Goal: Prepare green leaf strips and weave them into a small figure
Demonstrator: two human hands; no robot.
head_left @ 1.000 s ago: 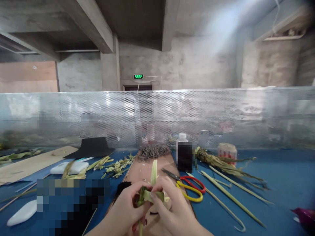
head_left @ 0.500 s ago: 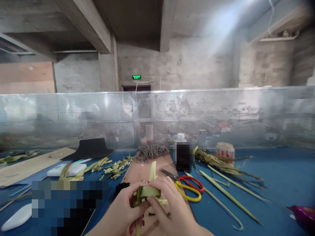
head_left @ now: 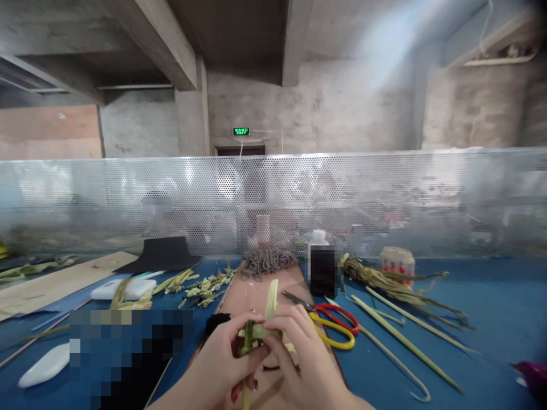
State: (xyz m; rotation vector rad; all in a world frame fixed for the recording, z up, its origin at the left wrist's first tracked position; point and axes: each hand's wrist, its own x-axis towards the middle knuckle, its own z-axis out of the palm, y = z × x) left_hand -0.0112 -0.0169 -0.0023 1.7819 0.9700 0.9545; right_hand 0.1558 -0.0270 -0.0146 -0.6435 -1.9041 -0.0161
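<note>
- Left hand (head_left: 222, 364): fingers pinched narrow on the folded leaf strip (head_left: 260, 330), steadying its fold low at centre, above the brown board (head_left: 252, 293);
- Right hand (head_left: 299, 359): fingertips closed on the strip's crossing band;
- Scissors (head_left: 329, 322): just right, within reach.

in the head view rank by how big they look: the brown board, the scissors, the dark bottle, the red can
1. Brown board, by far the largest, though both hands cover its near end.
2. Scissors.
3. Dark bottle.
4. Red can.
The bottle and can look close in size; the can stands a little farther back, so that order is unsure.
</note>
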